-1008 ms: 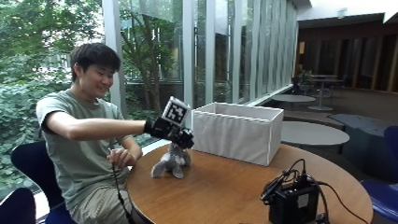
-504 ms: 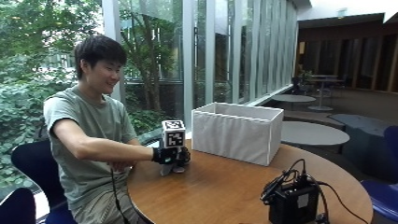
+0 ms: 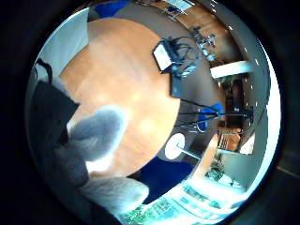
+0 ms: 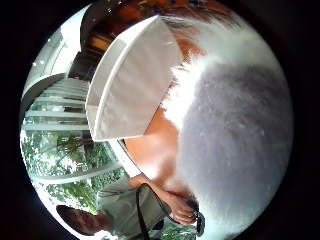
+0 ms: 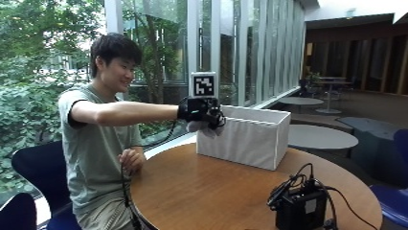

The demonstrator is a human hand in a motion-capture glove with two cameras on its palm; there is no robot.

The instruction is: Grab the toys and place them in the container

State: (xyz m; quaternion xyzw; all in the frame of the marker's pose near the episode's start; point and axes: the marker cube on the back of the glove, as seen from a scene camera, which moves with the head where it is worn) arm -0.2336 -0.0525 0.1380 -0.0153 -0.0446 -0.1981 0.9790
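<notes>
Half a second after closing on it low on the surface, the hand gripped the grey plush toy, raised beside the container's near-left rim, nearly ready to drop.

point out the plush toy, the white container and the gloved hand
plush toy [image 5: 205,127], outside view, grey fur showing below the glove
white container [image 5: 245,139], outside view, its front wall
gloved right hand [image 5: 199,109], outside view, back of the glove
</notes>
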